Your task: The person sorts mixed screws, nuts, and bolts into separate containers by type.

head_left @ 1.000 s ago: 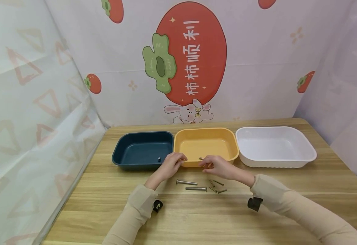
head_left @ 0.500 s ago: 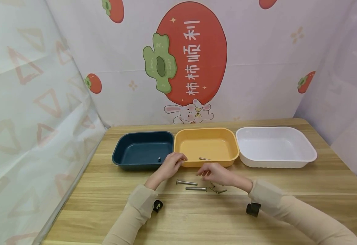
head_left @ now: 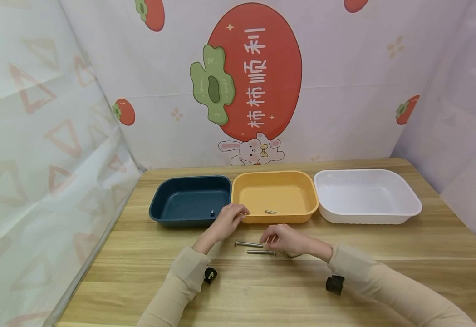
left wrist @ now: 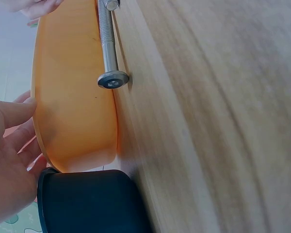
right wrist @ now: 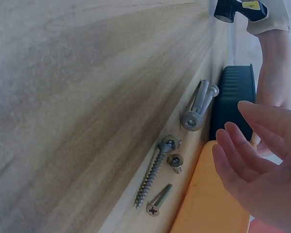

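In the head view we lose part of the screws behind the right hand, fingers loosely parted near the long bolts on the table, contact unclear; the left hand pinches the yellow bin at its rim.

Head view bright, softly lit; wrist views dimmer, greyer (tabletop blurred nearest lens).
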`<state>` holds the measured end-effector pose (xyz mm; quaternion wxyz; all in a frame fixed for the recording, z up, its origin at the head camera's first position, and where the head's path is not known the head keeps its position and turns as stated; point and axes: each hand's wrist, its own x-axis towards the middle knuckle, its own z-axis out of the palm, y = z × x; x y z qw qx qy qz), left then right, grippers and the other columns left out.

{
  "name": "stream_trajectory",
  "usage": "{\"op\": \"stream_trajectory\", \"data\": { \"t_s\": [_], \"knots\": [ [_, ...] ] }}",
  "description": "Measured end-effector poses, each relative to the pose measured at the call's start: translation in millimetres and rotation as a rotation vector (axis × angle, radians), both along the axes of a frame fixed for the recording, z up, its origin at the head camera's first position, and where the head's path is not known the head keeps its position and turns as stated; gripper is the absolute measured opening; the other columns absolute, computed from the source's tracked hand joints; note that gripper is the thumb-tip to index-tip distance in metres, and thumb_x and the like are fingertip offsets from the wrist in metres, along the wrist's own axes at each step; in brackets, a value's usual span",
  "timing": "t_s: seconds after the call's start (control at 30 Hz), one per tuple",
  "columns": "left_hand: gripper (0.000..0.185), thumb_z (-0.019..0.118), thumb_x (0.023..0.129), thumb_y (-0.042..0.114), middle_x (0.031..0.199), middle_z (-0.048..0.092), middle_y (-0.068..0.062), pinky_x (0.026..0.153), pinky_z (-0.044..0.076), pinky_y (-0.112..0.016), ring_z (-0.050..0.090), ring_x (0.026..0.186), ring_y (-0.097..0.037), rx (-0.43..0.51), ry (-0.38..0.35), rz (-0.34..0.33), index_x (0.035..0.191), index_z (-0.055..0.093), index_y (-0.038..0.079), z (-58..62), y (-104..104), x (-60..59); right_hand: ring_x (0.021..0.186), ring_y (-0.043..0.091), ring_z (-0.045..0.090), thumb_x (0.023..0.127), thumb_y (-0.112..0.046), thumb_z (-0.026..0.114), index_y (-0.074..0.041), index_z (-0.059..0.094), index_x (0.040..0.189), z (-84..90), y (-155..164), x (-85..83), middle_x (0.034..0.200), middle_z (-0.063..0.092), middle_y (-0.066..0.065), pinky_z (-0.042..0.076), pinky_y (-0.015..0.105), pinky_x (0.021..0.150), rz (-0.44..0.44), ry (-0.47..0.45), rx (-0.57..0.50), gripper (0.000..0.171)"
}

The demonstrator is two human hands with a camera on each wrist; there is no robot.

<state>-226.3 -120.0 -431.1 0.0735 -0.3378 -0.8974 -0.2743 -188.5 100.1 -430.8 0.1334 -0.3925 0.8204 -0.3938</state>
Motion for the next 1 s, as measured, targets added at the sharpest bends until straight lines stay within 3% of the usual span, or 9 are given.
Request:
{"op": "stream_trajectory", "data": {
  "t_s": [0.33,0.63,1.0],
  "knots": [
    [0.011,0.053,0.086,0.003,0.091,0.062,-0.004,0.088,0.035,-0.042,0.053,0.089,-0.02,-0.002,-0.003,0.002,0.093,0.061,0.006,-1.7,-0.4,-1.8,0.079,0.017,0.061,0.077,0.002,0.063,0.0,0.065,0.093,-10.5,-3.3,-0.3,0.09,0.063,0.008,0.048,0.019,0.067,0.04,-0.029,0.024,0.016],
    [0.011,0.054,0.086,0.002,0.089,0.062,-0.004,0.087,0.036,-0.041,0.053,0.087,-0.02,0.0,0.015,-0.004,0.093,0.061,0.006,-1.7,0.0,-1.9,0.075,0.016,0.061,0.075,0.004,0.065,0.001,0.065,0.092,-14.0,-4.2,-0.8,0.086,0.064,0.008,0.048,0.02,0.064,0.043,0.015,0.026,0.017],
    [0.011,0.054,0.086,0.002,0.089,0.062,-0.003,0.084,0.037,-0.039,0.053,0.086,-0.019,0.001,0.033,-0.007,0.092,0.061,0.007,-0.7,0.2,-0.8,0.073,0.009,0.057,0.073,0.005,0.065,-0.001,0.066,0.089,-17.0,-7.3,1.2,0.084,0.062,0.004,0.046,0.018,0.063,0.012,-0.025,0.043,0.017]
  ]
}}
